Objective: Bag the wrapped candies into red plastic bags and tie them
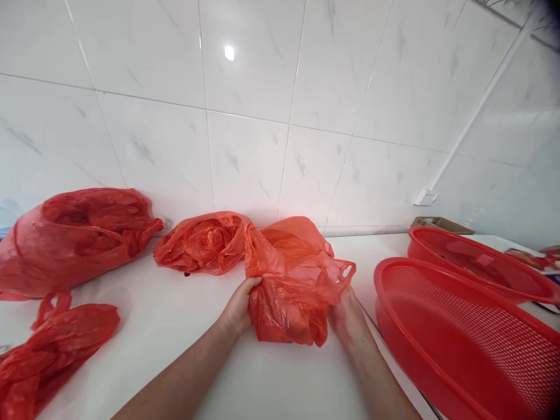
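Observation:
A crumpled red plastic bag [294, 280] sits on the white counter [175, 326] in front of me, and both hands grip it. My left hand [238, 309] is closed on its left side, thumb on top. My right hand [345, 315] is closed on its right side near a handle loop, with its fingers partly hidden by the plastic. A second red bag [202, 242] lies just behind it, touching it, against the wall.
A large bulging red bag [72, 236] lies at the far left, with another red bag [48, 350] at the near left. Two red perforated plastic baskets [464, 344] [481, 259] stand at the right. A brown box [440, 223] sits behind them. A tiled wall backs the counter.

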A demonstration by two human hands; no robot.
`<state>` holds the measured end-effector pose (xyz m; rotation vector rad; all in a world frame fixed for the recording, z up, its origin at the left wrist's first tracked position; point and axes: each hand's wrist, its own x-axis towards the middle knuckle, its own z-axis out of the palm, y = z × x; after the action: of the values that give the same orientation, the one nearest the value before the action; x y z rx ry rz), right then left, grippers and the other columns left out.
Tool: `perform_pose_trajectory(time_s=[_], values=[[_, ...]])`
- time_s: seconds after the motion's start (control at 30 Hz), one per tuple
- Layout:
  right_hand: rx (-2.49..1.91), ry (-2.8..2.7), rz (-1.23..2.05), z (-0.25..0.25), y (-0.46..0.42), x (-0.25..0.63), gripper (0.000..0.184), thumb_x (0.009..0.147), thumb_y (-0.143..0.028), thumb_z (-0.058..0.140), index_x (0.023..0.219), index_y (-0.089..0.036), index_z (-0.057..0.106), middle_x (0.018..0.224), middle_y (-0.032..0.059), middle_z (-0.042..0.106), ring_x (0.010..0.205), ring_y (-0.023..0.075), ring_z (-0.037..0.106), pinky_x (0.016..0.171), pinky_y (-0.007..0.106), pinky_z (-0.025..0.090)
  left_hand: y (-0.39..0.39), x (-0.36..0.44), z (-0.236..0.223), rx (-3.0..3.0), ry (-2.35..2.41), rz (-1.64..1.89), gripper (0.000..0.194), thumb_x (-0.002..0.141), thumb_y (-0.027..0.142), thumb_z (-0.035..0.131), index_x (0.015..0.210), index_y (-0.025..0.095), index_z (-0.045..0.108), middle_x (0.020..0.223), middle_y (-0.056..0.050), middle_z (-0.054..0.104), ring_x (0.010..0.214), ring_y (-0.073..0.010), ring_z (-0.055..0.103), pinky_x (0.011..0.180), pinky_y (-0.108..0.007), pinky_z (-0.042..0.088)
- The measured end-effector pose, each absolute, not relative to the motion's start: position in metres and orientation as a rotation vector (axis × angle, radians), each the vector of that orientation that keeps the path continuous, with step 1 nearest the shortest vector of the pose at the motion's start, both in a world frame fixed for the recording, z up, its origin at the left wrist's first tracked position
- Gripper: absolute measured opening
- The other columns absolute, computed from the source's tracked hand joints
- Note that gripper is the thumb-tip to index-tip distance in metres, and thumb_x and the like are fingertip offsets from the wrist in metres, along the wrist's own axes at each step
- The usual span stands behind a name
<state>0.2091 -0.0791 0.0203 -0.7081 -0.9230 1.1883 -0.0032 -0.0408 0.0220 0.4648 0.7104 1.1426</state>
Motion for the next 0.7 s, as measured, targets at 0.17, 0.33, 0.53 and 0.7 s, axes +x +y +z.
perform_pose_trajectory(time_s=[0.17,0.33,0.53,0.7], values=[[-0.755,-0.957,1.384,0.015,-0.085,0.199,0.052,0.067,-0.039,0.076,0.114,-0.023,0.06,0.113,0.0105,0.065,0.106,0.0274,0.059,0.089,0.042,0.047,-0.051,0.007,0.023,0.488,0.673,1.125,0.014,0.076,0.018,0.058,0.089,0.015,0.058,0.081,-0.008,0.07,0.075,-0.0226,0.068,0.073,-0.034,0.054],[-0.734,-0.653,1.44,0.021,-0.091,0.212,0.032,0.075,-0.04,0.067,0.101,-0.02,0.067,0.099,0.0096,0.07,0.099,0.0283,0.063,0.087,0.045,0.048,-0.059,0.016,0.021,0.513,0.658,1.096,0.011,0.076,0.019,0.061,0.085,0.014,0.057,0.076,-0.007,0.069,0.07,-0.0214,0.067,0.065,-0.031,0.053],[-0.543,-0.514,1.538,0.03,-0.094,0.227,0.022,0.08,-0.039,0.062,0.095,-0.024,0.066,0.096,0.004,0.068,0.093,0.0207,0.063,0.083,0.038,0.05,-0.068,0.019,0.02,0.676,0.449,0.982,0.025,0.081,0.031,0.063,0.098,0.013,0.06,0.089,-0.01,0.069,0.079,-0.0228,0.066,0.074,-0.034,0.051],[-0.33,-0.535,1.662,0.038,-0.105,0.222,0.033,0.078,-0.042,0.065,0.058,-0.02,0.051,0.052,-0.0052,0.044,0.052,0.0069,0.049,0.056,0.019,0.046,-0.071,0.017,0.015,0.755,0.313,0.876,0.021,0.082,0.032,0.064,0.086,0.011,0.064,0.077,-0.007,0.066,0.068,-0.0158,0.063,0.064,-0.025,0.048]])
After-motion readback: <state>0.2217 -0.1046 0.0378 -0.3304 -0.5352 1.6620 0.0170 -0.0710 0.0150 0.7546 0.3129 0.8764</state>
